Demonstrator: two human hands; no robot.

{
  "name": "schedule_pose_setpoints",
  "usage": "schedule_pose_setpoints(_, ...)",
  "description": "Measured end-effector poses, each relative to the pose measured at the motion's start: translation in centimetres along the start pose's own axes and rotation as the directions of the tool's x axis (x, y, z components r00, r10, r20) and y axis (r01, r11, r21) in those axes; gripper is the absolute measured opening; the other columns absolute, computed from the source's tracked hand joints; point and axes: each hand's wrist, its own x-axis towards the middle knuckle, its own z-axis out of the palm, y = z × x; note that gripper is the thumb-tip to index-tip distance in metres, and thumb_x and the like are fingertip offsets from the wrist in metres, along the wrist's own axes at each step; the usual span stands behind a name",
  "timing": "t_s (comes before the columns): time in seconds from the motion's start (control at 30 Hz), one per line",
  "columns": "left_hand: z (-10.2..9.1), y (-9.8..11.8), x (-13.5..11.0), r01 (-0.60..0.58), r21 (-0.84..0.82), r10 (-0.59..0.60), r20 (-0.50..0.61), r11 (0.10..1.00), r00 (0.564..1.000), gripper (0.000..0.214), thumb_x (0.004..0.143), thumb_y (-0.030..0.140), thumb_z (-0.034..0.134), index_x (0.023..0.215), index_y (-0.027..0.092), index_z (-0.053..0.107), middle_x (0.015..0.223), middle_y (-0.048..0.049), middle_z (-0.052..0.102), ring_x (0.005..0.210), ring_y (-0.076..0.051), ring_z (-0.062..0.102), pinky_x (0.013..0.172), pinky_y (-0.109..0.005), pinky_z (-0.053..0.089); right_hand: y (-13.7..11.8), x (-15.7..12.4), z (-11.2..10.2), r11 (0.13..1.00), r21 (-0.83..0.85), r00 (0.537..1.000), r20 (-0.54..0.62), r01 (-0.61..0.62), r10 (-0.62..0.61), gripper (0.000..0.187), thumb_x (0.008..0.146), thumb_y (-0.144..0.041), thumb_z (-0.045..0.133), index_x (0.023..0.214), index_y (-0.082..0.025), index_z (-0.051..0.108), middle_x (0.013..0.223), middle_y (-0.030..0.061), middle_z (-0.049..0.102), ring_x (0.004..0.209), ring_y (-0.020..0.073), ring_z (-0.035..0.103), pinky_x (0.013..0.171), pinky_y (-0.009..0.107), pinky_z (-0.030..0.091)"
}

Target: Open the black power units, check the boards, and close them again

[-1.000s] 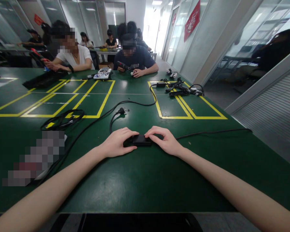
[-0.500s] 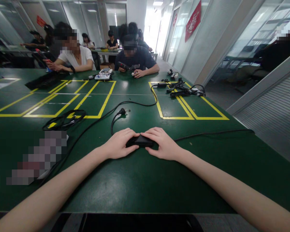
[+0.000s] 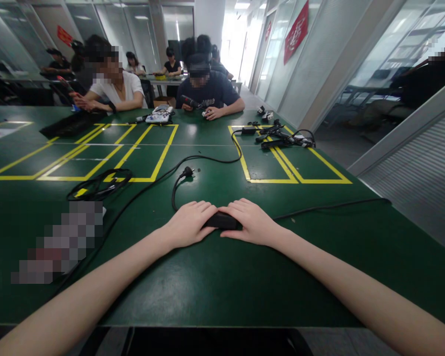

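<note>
A black power adapter [image 3: 223,221] lies in front of me, held at both ends. My left hand [image 3: 192,222] is closed around its left part, thumb along the near side. My right hand [image 3: 249,221] grips the right end, its fingers over the top and thumb at the near edge. Both hands rest low over the green table [image 3: 193,287] and cover the adapter's ends. A short cord with a black plug [image 3: 188,172] curves out from beyond my left hand. From behind my right hand a black cable [image 3: 330,203] runs to the table's right edge.
At left lie a coiled black cable [image 3: 100,184] and a blurred-out flat object [image 3: 65,242]. A long cable crosses to another adapter [image 3: 248,131], beside a cable heap [image 3: 282,137]. Yellow tape [image 3: 274,181] marks the table. Across it sit two people, one holding a dark tool [image 3: 193,102].
Both hands have shifted slightly, the left one a little to the right and nearer me. The adapter has turned, so a longer flat side shows.
</note>
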Motion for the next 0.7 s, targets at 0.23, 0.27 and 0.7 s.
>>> schedule_pose_setpoints(0.23,-0.12,-0.34,-0.06,-0.088,0.082,0.088,0.007,0.993,0.996,0.026,0.104,0.043,0.053,0.105,0.018,0.060,0.094,-0.0061,0.070,0.087,-0.023,0.065,0.075,-0.035,0.045,-0.32,-0.03,-0.24,1.000,0.007,1.000,0.031,-0.006,0.006,0.030,0.102,-0.036,0.061,0.119,-0.011,0.064,0.095,0.0105,0.072,0.086,0.0236,0.066,0.076,0.035,0.044)
schedule_pose_setpoints(0.27,-0.12,-0.38,-0.04,-0.097,0.082,0.097,0.006,0.992,0.995,0.026,0.104,0.043,0.053,0.104,0.018,0.061,0.094,-0.0060,0.070,0.086,-0.023,0.065,0.075,-0.035,0.044,-0.40,-0.02,-0.26,1.000,0.008,0.999,0.033,-0.009,0.008,0.030,0.102,-0.037,0.060,0.119,-0.011,0.065,0.095,0.0104,0.073,0.086,0.0236,0.065,0.076,0.035,0.043)
schedule_pose_setpoints(0.7,-0.23,-0.54,-0.12,-0.111,0.060,0.113,-0.045,0.992,0.993,0.043,0.105,0.056,0.047,0.101,0.017,0.063,0.089,-0.0069,0.070,0.083,-0.023,0.064,0.074,-0.034,0.045,-0.65,-0.41,-1.01,0.993,-0.082,0.994,-0.050,0.088,-0.092,0.032,0.107,-0.037,0.048,0.119,-0.011,0.064,0.093,0.0108,0.075,0.077,0.0229,0.066,0.073,0.036,0.045)
